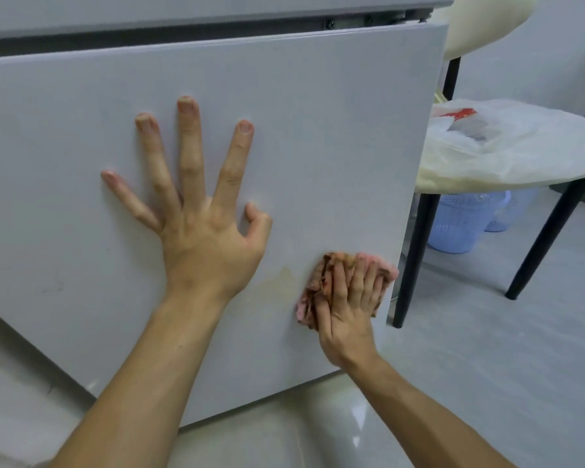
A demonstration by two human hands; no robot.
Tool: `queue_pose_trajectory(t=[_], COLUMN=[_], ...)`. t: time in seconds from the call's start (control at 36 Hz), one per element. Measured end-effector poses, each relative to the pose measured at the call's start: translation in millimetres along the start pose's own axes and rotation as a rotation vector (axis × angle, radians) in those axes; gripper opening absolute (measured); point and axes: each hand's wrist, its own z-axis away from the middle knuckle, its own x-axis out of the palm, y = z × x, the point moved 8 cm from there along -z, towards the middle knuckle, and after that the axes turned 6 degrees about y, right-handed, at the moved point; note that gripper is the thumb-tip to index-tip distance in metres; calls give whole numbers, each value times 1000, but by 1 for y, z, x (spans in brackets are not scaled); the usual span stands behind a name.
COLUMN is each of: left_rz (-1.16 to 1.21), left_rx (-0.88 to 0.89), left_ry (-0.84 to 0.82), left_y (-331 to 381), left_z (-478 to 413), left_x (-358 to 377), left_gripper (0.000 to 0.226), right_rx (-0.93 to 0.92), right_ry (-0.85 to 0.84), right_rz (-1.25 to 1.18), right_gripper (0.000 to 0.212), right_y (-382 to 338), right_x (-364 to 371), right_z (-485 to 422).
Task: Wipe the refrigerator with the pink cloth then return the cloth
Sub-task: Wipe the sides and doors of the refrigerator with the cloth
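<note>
The pale grey lower door of the refrigerator point(335, 136) fills most of the view. My left hand point(196, 214) lies flat on the door with its fingers spread wide. Lower right, my right hand point(348, 305) presses the crumpled pink cloth point(314, 285) against the door near its right edge, fingers straight over the cloth. A yellowish smear point(281, 282) marks the door just left of the cloth. Part of the cloth is hidden under my fingers.
A round table point(554, 163) on black legs stands right of the refrigerator, covered by a white plastic bag point(480, 136). Blue plastic baskets point(460, 224) sit on the floor beneath it. A cream chair back point(480, 21) rises behind. Glossy pale floor tiles point(487, 366) lie below.
</note>
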Motion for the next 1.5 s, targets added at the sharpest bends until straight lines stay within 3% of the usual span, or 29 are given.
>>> queue_pose_trajectory(t=[0.17,0.33,0.61,0.78,0.92,1.03,1.08,1.25,1.5], left_rz=[9,25,30,41,46,48,53,56,20], left_rx=[5,14,57,62,39,38,38,41,21], left_ry=[16,11,22,19,3,19,19,16,65], left_y=[2,2,8,5,7,7,6,4,-20], left_z=[-2,0,12,14,13,13,13,13,20], left_x=[-1,-1,8,9,9,8,7,4,-5], left_gripper=[86,83,79,79,79,78,78,77,72], right_rx=[-68,-91,286,378,210,163,150,-54,-198], right_ry=[184,278,242,299,452,489,443,72,94], right_rz=[3,-1,-73,-109,-48,3,-12,-18,-9], right_gripper=[67,55,59,67,61,59,61,64,61], right_y=[-42,-37,12,3,-13,-13,-14,-25,-61], right_x=[-28,-30,-13,-26,-68,-67,-54,15,2], right_z=[-94,-93,-20,-56,-140,-142,-118,13,-37])
